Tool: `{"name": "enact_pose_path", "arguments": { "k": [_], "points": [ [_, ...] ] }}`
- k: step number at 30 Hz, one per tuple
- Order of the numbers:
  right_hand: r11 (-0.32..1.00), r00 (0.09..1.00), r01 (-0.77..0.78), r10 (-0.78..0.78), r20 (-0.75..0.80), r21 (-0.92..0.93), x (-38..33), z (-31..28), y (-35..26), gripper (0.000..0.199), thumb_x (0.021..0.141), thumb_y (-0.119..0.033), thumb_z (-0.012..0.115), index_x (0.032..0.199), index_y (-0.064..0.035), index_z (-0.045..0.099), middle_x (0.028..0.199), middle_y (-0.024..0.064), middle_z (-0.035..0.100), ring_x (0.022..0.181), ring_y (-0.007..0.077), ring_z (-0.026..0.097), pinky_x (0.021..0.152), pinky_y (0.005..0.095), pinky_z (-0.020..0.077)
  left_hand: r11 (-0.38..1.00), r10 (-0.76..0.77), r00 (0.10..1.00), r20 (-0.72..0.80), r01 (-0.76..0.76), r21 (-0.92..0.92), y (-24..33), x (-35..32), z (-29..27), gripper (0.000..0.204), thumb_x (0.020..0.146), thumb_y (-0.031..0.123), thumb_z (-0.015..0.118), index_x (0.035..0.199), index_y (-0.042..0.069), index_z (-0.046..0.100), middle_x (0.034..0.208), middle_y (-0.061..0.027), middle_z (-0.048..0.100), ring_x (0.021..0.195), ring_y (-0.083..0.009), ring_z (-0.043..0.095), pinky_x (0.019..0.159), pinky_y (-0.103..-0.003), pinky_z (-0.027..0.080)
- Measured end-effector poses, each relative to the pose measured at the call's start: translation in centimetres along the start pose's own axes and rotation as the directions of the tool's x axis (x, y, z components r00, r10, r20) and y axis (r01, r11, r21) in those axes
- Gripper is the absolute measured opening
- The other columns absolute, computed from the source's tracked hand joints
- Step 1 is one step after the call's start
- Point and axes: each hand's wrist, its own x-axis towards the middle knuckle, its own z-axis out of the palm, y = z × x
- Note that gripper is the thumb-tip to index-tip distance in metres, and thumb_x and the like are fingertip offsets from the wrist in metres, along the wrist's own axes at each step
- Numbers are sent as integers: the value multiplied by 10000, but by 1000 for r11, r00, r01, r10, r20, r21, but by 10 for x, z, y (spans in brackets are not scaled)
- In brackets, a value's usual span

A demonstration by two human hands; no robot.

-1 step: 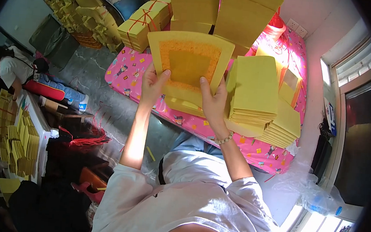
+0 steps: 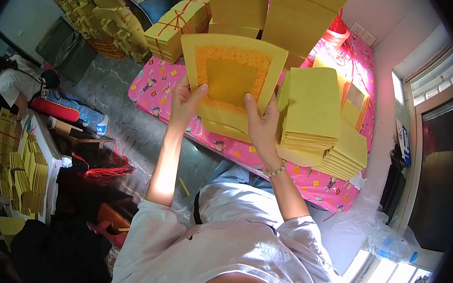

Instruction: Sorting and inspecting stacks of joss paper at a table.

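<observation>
Between my two hands stands a yellow paper sheet [image 2: 233,81], tilted up, bearing an orange printed frame around a plain square. It may be a stack; its thickness is hard to tell. My left hand [image 2: 186,98] grips its lower left side, thumb on the front and fingers behind. On the lower right side, my right hand [image 2: 263,115] holds it the same way. Just right of that hand sits a stack of yellow paper [image 2: 313,103], with a fanned stack [image 2: 345,153] beside it. More yellow paper [image 2: 222,129] lies below the held sheet, partly hidden.
A pink patterned cloth [image 2: 161,88] covers the table. Tall yellow stacks [image 2: 299,22] stand at its far side, near a bundle tied with red string [image 2: 178,23]. At left, a person [image 2: 21,83] sits by a white table [image 2: 49,165] with yellow bundles. Red strings [image 2: 110,169] lie on the floor.
The sheet's top edge has risen very slightly. Both hands keep the same grip, and the right one has shifted a little.
</observation>
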Motion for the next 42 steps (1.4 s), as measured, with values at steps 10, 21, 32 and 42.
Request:
{"name": "enact_pose_path", "arguments": {
  "k": [10, 21, 32, 42],
  "points": [
    [956, 937, -276, 244, 250, 100, -10, -15, -48, 338, 932, -93, 579, 1240, 29, 509, 1122, 79, 630, 988, 120, 578, 886, 271, 456, 855, -429, 886, 175, 461, -237, 50, -10, -17, 482, 818, 110, 683, 1259, -1, 521, 1168, -108, 620, 1030, -187, 617, 862, -309, 496],
    [977, 947, -200, 175, 269, 71, -26, -46, -88, 308, 1001, -67, 396, 1296, 16, 426, 1169, 91, 524, 983, 131, 558, 839, 294, 496, 641, -565, 814, 131, 534, -551, 64, -29, 2, 457, 868, 87, 613, 1292, -7, 470, 1150, -142, 614, 1023, -228, 629, 886, -347, 518],
    [531, 689, 690, -276, 670, -492, -20, -60, -93, 321, 664, 30, 680, 967, -69, 644, 1289, 110, 488, 1270, 388, 412, 970, 454, 438, 332, -696, 646, 312, 676, -658, 53, -69, 8, 454, 900, 141, 559, 1309, -27, 454, 1216, -180, 584, 1081, -269, 608, 958, -396, 477],
    [851, 915, 315, -154, 374, -420, -34, -41, -90, 168, 798, -42, 644, 958, 6, 654, 1268, 203, 496, 1249, 375, 446, 996, 422, 415, 871, -314, 931, 187, 361, -332, -15, -100, -25, 477, 953, 173, 469, 1352, -76, 390, 1319, -188, 524, 1167, -299, 557, 1018, -404, 418]
  ]
}}
